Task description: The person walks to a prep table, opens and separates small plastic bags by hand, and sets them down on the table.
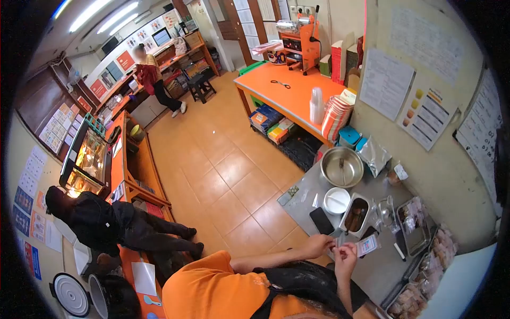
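Note:
Over the steel table (366,279), my left hand (319,245) and my right hand (346,258) meet with fingers closed together. Between their fingertips is a small clear, plastic-looking piece (340,242), too small to make out its kind. A printed packet or card (367,245) shows right beside my right hand; whether the fingers touch it I cannot tell. Just past my hands stands a rectangular metal container (365,204) with dark brown contents. A black phone (321,220) lies near my left hand, beside a round white lidded tub (337,201).
A large steel bowl (342,167) stands at the table's far end. Trays of bagged food (425,276) line the wall side, near a marker (399,252). An orange table (281,87) holds a sealing machine (300,45) and cups. One person (106,223) stands behind me; another (151,80) is farther off.

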Motion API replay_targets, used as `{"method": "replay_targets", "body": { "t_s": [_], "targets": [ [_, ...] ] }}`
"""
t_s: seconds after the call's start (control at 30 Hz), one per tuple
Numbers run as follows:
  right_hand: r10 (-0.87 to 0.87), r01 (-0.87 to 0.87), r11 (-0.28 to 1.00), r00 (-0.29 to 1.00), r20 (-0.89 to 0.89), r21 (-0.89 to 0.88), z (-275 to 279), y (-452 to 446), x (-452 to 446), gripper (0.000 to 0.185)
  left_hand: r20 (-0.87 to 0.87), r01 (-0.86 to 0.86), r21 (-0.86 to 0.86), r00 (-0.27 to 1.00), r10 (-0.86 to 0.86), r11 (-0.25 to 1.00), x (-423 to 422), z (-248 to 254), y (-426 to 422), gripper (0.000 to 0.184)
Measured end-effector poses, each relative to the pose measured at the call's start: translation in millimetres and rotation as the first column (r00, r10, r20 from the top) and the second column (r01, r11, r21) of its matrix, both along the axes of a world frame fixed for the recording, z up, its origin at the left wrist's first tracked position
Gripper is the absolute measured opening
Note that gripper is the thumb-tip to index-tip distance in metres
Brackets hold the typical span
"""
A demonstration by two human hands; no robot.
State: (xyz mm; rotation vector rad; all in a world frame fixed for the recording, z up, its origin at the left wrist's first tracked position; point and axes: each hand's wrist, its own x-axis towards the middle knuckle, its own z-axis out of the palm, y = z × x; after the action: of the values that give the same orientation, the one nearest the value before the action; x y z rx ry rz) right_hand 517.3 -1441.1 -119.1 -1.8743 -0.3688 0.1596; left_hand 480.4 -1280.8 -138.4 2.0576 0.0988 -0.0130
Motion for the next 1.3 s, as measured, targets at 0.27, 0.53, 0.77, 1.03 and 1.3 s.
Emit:
{"method": "replay_targets", "body": {
  "t_s": [0.27, 0.53, 0.77, 1.03, 1.3],
  "targets": [
    [0.286, -0.207, 0.895, 0.946, 0.154, -0.395, 31, 9, 0, 0.016, -0.049, -0.001, 0.058, 0.999, 0.003, 0.998, -6, 28, -5, 0.026],
    [0.223, -0.134, 0.932, 0.945, 0.240, -0.337, 12, 3, 1, 0.014, 0.054, 0.058, 0.374, 0.995, -0.085, 0.926, -16, 33, 9, 0.022],
    [0.123, -0.034, 0.971, 0.918, 0.377, -0.235, 30, 22, -1, 0.015, 0.072, -0.096, 0.380, 0.995, 0.074, 0.920, -12, 39, 6, 0.025],
    [0.088, 0.015, 0.987, 0.786, 0.612, -0.161, 30, 26, 5, 0.009, -0.071, -0.121, 0.337, 0.986, 0.153, 0.934, -5, 59, 19, 0.038],
    [0.455, -0.243, 0.862, 0.757, 0.469, -0.445, 67, 31, -3, 0.022, -0.502, -0.240, -0.344, 0.864, 0.038, 0.908, -5, -1, 36, 0.051]
  ]
}}
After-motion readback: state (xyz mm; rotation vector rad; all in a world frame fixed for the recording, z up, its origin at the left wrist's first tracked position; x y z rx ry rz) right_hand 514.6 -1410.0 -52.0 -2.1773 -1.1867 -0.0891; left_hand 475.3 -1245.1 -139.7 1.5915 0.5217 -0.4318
